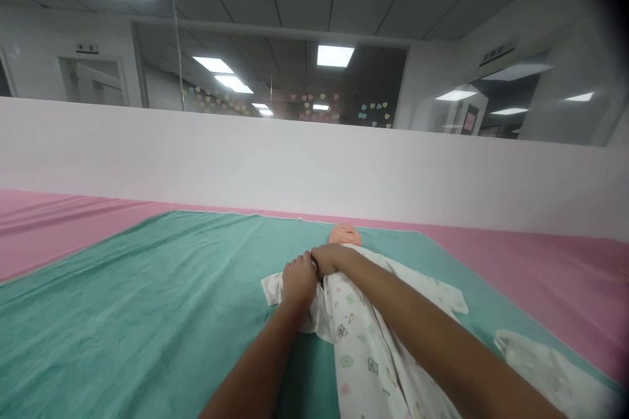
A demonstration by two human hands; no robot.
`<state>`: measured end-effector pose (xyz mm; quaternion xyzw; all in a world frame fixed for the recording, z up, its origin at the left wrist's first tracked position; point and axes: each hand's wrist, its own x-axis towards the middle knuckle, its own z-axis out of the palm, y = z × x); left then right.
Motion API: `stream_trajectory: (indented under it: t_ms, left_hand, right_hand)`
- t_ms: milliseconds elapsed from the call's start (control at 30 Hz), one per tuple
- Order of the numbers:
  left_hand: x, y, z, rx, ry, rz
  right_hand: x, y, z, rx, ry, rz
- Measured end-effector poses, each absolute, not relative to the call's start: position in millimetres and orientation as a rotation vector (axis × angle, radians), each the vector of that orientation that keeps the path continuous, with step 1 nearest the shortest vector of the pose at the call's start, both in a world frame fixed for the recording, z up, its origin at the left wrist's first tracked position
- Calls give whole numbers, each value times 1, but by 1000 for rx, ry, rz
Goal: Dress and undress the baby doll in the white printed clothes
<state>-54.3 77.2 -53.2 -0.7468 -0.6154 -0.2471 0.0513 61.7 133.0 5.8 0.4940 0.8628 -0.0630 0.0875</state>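
A baby doll [345,234] lies on its back on a green sheet [196,314], its head pointing away from me. White baby clothes [361,340] with a small coloured print are spread under and over its body, with one sleeve out to each side. My left hand [299,280] is closed around the left-side sleeve, whose cuff shows beyond my fingers. Touching it, my right hand [327,259] is closed on the same garment near the doll's shoulder. The doll's arm and my fingertips are hidden inside the grip.
At the lower right lies a crumpled white cloth [550,366]. Pink sheeting [555,275] shows around the green sheet. A low white wall [275,163] runs behind, with glass windows [295,78] above it.
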Motion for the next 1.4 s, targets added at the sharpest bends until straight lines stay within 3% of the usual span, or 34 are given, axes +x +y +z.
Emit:
stream_trajectory:
  t_ms: [633,867,1167,1400]
  left_hand:
    - [-103,34,-49,-2413,-2176,-1189]
    - [-105,42,-59,-2596,-1992,-1444]
    - [-98,30,-61,-2301,-1806,-799]
    - [-97,27,-57,-2292,-1779,-659]
  right_hand:
    - [110,64,82,1658,2530,29]
    - [97,68,68,1561,2532,-21]
    - [38,76,2,1407,2660,69]
    - [120,59,18,1624,2972,-182]
